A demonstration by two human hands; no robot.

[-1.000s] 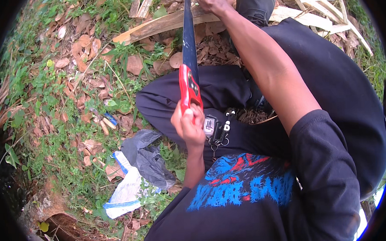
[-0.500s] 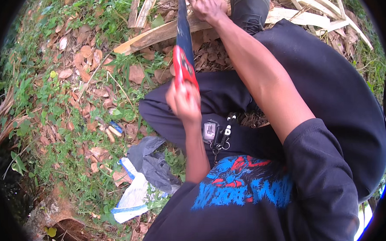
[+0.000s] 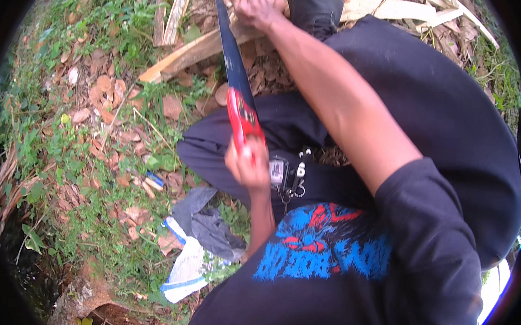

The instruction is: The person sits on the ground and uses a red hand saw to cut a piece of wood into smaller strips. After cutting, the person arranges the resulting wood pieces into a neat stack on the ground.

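Gripping near the lap, the left hand (image 3: 246, 163) is closed with its fingers (image 3: 235, 158) curled around the saw's red handle (image 3: 242, 114); farther off, the wooden plank (image 3: 192, 52) is pressed down by the right hand (image 3: 258, 8), fingers bent.

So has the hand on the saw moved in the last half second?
Yes. The left hand, gripping the red saw handle, has drawn back from the plank toward the keys at the belt.

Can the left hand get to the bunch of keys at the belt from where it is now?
Probably yes. The left hand is closed around the red saw handle, just beside the keys, and nothing lies between them. It would have to let go of the saw first.
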